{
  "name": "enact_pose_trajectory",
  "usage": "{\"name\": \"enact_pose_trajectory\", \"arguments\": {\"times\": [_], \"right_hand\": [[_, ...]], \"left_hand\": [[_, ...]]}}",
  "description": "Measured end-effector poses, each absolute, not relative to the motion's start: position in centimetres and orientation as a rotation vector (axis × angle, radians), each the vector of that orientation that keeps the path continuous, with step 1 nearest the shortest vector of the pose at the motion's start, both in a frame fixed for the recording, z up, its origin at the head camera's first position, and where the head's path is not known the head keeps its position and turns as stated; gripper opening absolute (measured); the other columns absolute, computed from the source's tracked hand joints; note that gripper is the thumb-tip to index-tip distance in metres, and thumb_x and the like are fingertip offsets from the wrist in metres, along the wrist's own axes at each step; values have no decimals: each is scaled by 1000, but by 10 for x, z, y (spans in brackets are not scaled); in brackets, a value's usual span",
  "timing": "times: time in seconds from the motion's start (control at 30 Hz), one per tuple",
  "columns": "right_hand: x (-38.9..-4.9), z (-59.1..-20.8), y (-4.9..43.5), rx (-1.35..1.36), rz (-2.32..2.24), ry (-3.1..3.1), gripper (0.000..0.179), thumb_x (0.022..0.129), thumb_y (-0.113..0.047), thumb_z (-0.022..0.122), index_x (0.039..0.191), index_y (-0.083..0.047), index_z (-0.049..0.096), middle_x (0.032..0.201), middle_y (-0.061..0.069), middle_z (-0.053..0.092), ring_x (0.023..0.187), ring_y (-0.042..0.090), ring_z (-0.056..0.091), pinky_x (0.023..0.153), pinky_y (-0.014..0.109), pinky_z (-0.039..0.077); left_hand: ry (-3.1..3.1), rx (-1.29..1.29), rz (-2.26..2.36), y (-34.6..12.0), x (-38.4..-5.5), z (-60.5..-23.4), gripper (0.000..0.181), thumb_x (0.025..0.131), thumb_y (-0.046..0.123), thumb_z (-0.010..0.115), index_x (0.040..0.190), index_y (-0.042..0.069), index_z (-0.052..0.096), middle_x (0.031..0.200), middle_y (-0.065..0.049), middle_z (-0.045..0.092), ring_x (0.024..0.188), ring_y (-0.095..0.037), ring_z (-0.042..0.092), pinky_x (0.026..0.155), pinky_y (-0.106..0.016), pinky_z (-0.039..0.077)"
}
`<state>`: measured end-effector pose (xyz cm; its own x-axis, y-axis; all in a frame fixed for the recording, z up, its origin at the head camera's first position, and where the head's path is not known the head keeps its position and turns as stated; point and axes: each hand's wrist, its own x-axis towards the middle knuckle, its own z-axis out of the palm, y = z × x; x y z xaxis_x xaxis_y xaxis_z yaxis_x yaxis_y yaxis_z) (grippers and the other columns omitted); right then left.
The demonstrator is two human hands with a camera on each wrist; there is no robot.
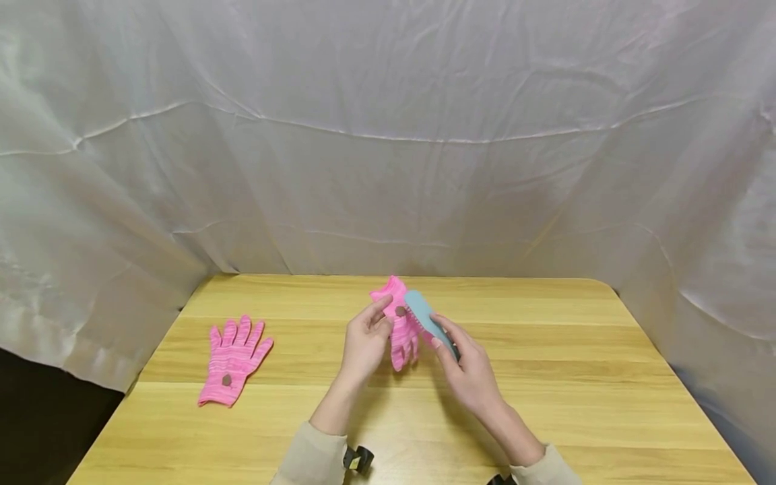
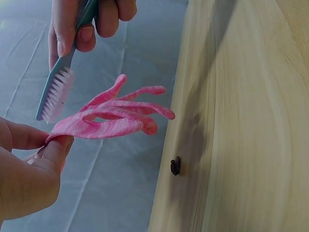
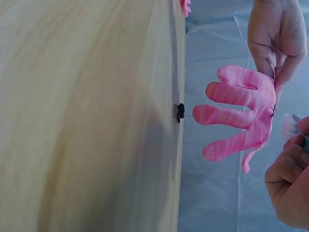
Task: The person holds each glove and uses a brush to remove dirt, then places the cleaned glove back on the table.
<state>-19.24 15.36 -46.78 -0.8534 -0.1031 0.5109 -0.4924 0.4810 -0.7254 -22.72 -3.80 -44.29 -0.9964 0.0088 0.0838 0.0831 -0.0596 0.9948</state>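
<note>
My left hand (image 1: 366,342) pinches a pink knitted glove (image 2: 106,126) between thumb and fingers near its cuff, holding it up off the table with the glove's fingers hanging free. In the head view a brown patch shows on this glove. My right hand (image 1: 469,367) grips the handle of a blue-green brush (image 1: 424,316), its pale bristles (image 2: 58,94) turned toward the glove. In the left wrist view the bristles sit just above the glove's cuff end. The right wrist view shows the glove's fingers spread, with the brush (image 3: 291,126) partly cut off at the edge.
A second pink glove (image 1: 236,360) lies flat at the left of the wooden table (image 1: 576,391), with a brown patch near its cuff. A small black object (image 2: 175,165) is near the table's far edge in the wrist views. Grey-white curtains (image 1: 388,182) hang around the table.
</note>
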Motion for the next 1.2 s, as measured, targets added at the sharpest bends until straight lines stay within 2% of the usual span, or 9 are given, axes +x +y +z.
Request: {"name": "enact_pose_trajectory", "arguments": {"times": [0.13, 0.27, 0.37, 0.5, 0.73, 1.2], "right_hand": [[-192, -468, 154, 495, 1330, -2325, 42, 102, -7, 64, 144, -9, 60, 124, 16, 70, 84, 17, 63, 71, 29, 58], [-192, -467, 153, 527, 1337, -2313, 42, 102, -6, 65, 143, -9, 61, 131, 15, 69, 100, 20, 68, 84, 37, 62], [-192, -467, 152, 564, 1332, -2297, 42, 100, -3, 66, 142, -8, 62, 138, 16, 66, 114, 24, 67, 94, 44, 60], [-192, -468, 152, 594, 1311, -2288, 42, 100, -3, 66, 141, -9, 63, 138, 16, 66, 112, 24, 67, 92, 45, 61], [-191, -467, 152, 631, 1257, -2324, 42, 99, -7, 69, 140, -12, 65, 140, 14, 65, 124, 32, 64, 100, 47, 56], [-191, -469, 151, 571, 1224, -2353, 40, 99, -10, 70, 139, -14, 66, 139, 18, 65, 121, 36, 66, 97, 48, 57]], "left_hand": [[-2120, -108, -2245, -38, -227, -443, 46, 100, -3, 56, 146, 2, 56, 149, -25, 54, 136, -37, 55, 110, -38, 49], [-2116, -123, -2245, -37, -227, -443, 46, 100, -3, 56, 146, 1, 56, 149, -25, 53, 136, -37, 55, 109, -37, 50], [-2116, -132, -2255, -37, -226, -442, 46, 100, -3, 56, 146, 0, 55, 149, -26, 54, 134, -36, 57, 106, -35, 52], [-2116, -139, -2263, -36, -226, -443, 46, 101, -3, 55, 147, -1, 54, 147, -26, 56, 133, -36, 58, 105, -33, 53], [-2106, -155, -2270, -34, -226, -443, 47, 100, -5, 54, 147, -3, 53, 146, -28, 55, 132, -37, 58, 106, -34, 52], [-2112, -154, -2258, -34, -226, -443, 45, 101, -3, 55, 146, -2, 54, 149, -26, 54, 134, -36, 57, 106, -33, 51]]}}
